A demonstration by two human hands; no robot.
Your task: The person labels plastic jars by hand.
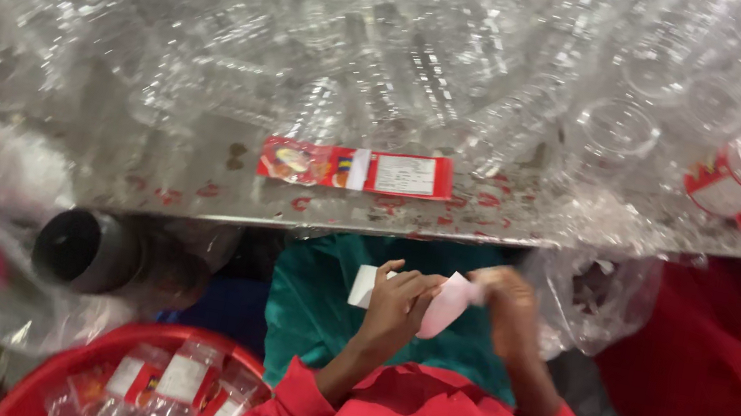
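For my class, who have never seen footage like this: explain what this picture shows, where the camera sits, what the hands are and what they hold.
There is no machine here. The single picture comes from a camera worn on a person's head, looking down at their own hands. The left hand and right hand, in red sleeves, together hold a pale label strip with their fingers. Above them lies a metal table heaped with clear plastic jars and one red label lying flat. Lower left, a red basin holds jars already labelled.
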